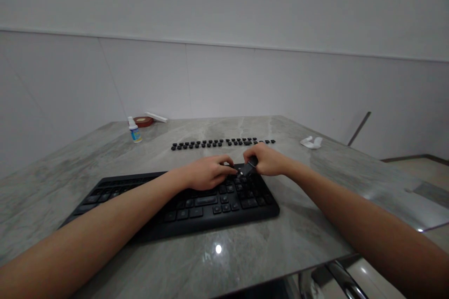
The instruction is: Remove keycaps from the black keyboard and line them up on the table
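A black keyboard lies on the marbled tabletop, set at a slight slant, with some key spots near its right end looking bare. My right hand is closed around a small dark tool, whose shiny metal tip points down and left at the keys by the number pad. Close to that tip rests my left hand, its fingers stretched over the upper right keys and holding nothing visible. Its forearm covers much of the keyboard's left half. Behind the keyboard, loose black keycaps are laid out in two rows.
At the back left stand a white spray bottle, a round brown object and a flat white piece. Crumpled white tissue lies at the right. A wall runs behind the table; chrome metal shows below the front edge.
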The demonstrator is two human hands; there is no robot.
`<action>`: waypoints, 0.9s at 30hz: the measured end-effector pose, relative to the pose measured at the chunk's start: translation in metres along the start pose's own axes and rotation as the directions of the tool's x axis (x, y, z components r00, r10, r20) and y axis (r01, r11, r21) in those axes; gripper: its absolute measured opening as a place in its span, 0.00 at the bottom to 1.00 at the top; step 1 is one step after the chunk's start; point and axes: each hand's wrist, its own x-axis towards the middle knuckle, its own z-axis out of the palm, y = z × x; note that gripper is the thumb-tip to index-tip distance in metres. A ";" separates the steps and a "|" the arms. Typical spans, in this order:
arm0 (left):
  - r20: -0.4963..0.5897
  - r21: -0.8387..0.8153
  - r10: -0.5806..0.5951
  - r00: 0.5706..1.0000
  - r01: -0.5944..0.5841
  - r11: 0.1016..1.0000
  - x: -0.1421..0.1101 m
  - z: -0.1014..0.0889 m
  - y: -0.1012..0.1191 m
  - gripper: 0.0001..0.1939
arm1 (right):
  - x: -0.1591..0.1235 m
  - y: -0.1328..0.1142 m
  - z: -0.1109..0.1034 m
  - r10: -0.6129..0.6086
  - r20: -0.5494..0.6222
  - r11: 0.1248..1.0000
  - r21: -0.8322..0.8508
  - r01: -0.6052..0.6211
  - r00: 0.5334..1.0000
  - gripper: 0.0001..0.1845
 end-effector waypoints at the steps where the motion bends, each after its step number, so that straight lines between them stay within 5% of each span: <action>1: -0.003 -0.002 -0.004 1.000 0.004 1.000 0.000 0.000 0.000 0.19 | 0.001 0.002 0.001 0.014 -0.027 1.000 -0.008 -0.014 1.000 0.03; 20: -0.027 0.005 0.005 1.000 -0.004 1.000 -0.002 0.001 0.000 0.19 | -0.002 0.010 -0.010 0.090 0.028 0.995 0.037 -0.091 0.996 0.07; 27: 0.010 0.023 -0.036 0.999 0.036 0.999 -0.001 0.000 0.001 0.18 | -0.001 0.001 -0.001 -0.024 0.015 1.000 -0.002 0.024 1.000 0.07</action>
